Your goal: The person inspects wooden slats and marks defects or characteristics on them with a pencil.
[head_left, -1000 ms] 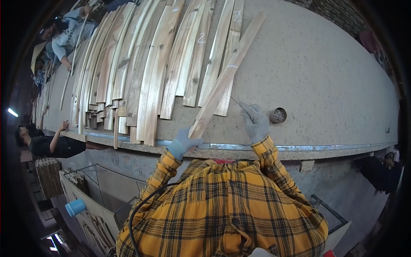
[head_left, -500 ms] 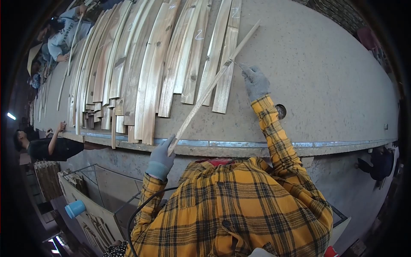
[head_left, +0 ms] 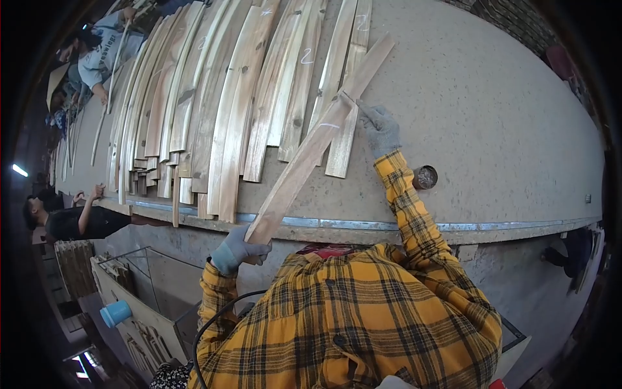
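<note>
Long grey workbench (head_left: 492,117), stacked slats (head_left: 214,110) at left. Left hand (head_left: 238,249) clenched round plank (head_left: 311,146) end; right hand (head_left: 381,129) pinching thin tool (head_left: 348,100), possibly chalk, against it.

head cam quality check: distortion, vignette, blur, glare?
Head view: strong fisheye, the table edge bows; black vignette rings the frame; even light, no glare on the plank; left hand and right hand sharp; far left dim.

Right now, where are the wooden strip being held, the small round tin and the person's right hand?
wooden strip (head_left: 311,152), head view, middle of its flat face.
round tin (head_left: 416,177), head view, left side of its rim.
right hand (head_left: 381,129), head view, back of the glove.
</note>
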### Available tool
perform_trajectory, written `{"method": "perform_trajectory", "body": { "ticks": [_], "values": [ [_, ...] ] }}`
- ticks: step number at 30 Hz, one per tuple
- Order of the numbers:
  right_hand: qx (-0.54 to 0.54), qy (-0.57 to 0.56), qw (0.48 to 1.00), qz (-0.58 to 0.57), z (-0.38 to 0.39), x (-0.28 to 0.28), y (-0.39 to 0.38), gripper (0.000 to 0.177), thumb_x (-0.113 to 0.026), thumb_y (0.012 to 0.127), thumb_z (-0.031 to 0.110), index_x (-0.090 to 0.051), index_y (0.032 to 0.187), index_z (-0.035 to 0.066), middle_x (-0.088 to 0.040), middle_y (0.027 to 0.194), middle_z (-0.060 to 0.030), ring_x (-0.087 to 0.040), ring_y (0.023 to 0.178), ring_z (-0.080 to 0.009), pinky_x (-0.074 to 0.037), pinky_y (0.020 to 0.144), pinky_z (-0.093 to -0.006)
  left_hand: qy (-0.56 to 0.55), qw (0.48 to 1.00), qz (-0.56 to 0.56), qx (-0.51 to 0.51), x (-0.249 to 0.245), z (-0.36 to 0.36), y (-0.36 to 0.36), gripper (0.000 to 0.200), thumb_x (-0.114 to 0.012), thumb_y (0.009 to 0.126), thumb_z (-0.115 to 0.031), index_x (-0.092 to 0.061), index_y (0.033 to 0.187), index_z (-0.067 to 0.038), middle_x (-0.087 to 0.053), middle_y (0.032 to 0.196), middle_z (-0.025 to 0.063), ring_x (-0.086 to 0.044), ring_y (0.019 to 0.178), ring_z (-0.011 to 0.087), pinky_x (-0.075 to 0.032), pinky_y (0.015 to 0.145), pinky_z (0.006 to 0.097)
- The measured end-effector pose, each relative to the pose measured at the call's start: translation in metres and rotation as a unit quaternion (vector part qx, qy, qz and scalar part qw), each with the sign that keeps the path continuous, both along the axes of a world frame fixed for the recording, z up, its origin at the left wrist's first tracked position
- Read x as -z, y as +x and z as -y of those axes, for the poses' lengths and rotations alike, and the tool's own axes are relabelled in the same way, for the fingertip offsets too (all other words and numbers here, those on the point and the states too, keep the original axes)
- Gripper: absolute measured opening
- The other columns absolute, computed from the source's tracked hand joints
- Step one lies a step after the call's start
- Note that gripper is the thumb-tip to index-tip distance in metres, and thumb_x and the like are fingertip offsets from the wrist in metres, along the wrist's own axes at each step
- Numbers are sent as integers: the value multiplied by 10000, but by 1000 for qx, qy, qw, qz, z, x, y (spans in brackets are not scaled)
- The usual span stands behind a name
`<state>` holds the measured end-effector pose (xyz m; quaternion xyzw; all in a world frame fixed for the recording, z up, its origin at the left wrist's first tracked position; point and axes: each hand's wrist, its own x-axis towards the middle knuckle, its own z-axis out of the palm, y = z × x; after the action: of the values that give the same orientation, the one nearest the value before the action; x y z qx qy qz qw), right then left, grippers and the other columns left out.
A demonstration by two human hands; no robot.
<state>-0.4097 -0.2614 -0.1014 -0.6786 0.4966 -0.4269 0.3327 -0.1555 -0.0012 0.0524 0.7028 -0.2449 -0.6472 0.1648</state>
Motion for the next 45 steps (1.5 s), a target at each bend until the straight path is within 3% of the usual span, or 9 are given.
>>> {"method": "perform_trajectory", "body": {
  "ticks": [11, 14, 16, 24, 31, 34, 40, 43, 45],
  "values": [
    [-57, -49, 987, -145, -19, -21, 3, 433, -550, 866, 98, -573, 1234, 325, -594, 897, -11, -616, 766, -185, -530, 678, -322, 11, 1000, 6, -8, 9, -1, 9, 325, -735, 756, -105, -599, 1037, -15, -620, 748, 74, -597, 604, 133, -501, 564, 285],
    [-42, -15, 984, -171, -9, -21, -6, 458, -537, 867, 102, -543, 1261, 336, -595, 914, -15, -618, 772, -201, -531, 669, -336, -97, 958, 254, 91, 27, -8, 11, 457, -687, 758, -80, -564, 1197, -52, -623, 817, 115, -633, 693, 221, -511, 633, 341],
    [-3, -13, 977, -214, 1, -11, -4, 478, -533, 866, 106, -521, 1280, 345, -595, 922, -16, -620, 779, -208, -532, 665, -340, -250, 849, 422, 198, 36, -8, 16, 575, -633, 742, -51, -503, 1301, -101, -600, 928, 149, -617, 842, 324, -497, 733, 384],
    [-104, -127, 958, -236, -34, -3, -2, 541, -514, 869, 75, -462, 1319, 371, -594, 919, -39, -628, 752, -243, -533, 609, -362, -200, 879, 384, 201, 32, -5, 13, 575, -592, 744, -60, -494, 1308, -110, -581, 980, 162, -580, 901, 372, -480, 769, 415],
    [-20, -28, 982, -187, -8, -1, 0, 570, -528, 851, 60, -463, 1307, 396, -601, 937, -31, -626, 763, -239, -536, 615, -356, -202, 883, 378, 193, 30, -4, 17, 550, -579, 753, -67, -509, 1297, -104, -586, 970, 163, -586, 875, 368, -486, 769, 397],
    [-105, -148, 957, -226, -26, -9, 4, 555, -530, 853, 64, -468, 1309, 374, -604, 949, -39, -625, 771, -238, -533, 631, -349, -192, 892, 362, 190, 29, -2, 22, 533, -592, 762, -86, -518, 1289, -98, -604, 977, 165, -608, 863, 338, -492, 765, 367],
    [-17, 13, 986, -168, -2, -7, 15, 492, -505, 885, 109, -476, 1294, 380, -596, 964, -31, -628, 811, -228, -539, 665, -370, -32, 958, 256, 125, 14, 8, 24, 528, -660, 752, -164, -543, 1257, -65, -638, 1028, 165, -642, 863, 292, -497, 762, 339],
    [-194, -132, 950, -205, -25, -22, 17, 499, -537, 869, 47, -529, 1289, 317, -605, 908, -49, -617, 751, -185, -522, 671, -304, -138, 920, 330, 163, 21, 3, 27, 605, -683, 737, -197, -500, 1299, -68, -624, 1037, 144, -623, 898, 303, -495, 787, 359],
    [-116, -72, 976, -170, -13, -23, 8, 500, -534, 865, 46, -532, 1285, 317, -607, 909, -49, -619, 749, -193, -524, 675, -318, -179, 872, 414, 189, 24, 3, 22, 638, -705, 726, -192, -483, 1312, -73, -618, 1013, 141, -615, 908, 294, -495, 790, 369]
  ]
}}
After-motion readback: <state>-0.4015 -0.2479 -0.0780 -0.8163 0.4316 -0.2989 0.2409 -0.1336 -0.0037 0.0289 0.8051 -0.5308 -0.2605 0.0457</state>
